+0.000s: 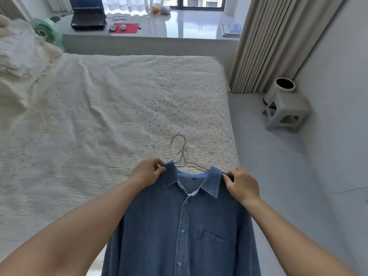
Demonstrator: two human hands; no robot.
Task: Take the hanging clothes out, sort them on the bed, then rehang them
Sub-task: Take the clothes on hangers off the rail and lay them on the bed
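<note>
A blue denim button shirt [179, 226] hangs in front of me over the near right corner of the bed [99, 116]. It sits on a thin silver wire hanger [180, 150], whose hook sticks up above the collar. My left hand [146, 173] pinches the shirt's left shoulder beside the collar. My right hand [242, 185] pinches the right shoulder at the other side of the collar. The shirt's front faces up, with a chest pocket on the right. Its lower part runs out of view at the bottom.
Crumpled cream bedding [22, 62] lies at the bed's far left, beside a green fan [46, 32]. Beyond the bed is a grey ledge with a laptop [87, 18] and a red mat [123, 28]. A stool [286, 114] with a vase stands right, by beige curtains [274, 42].
</note>
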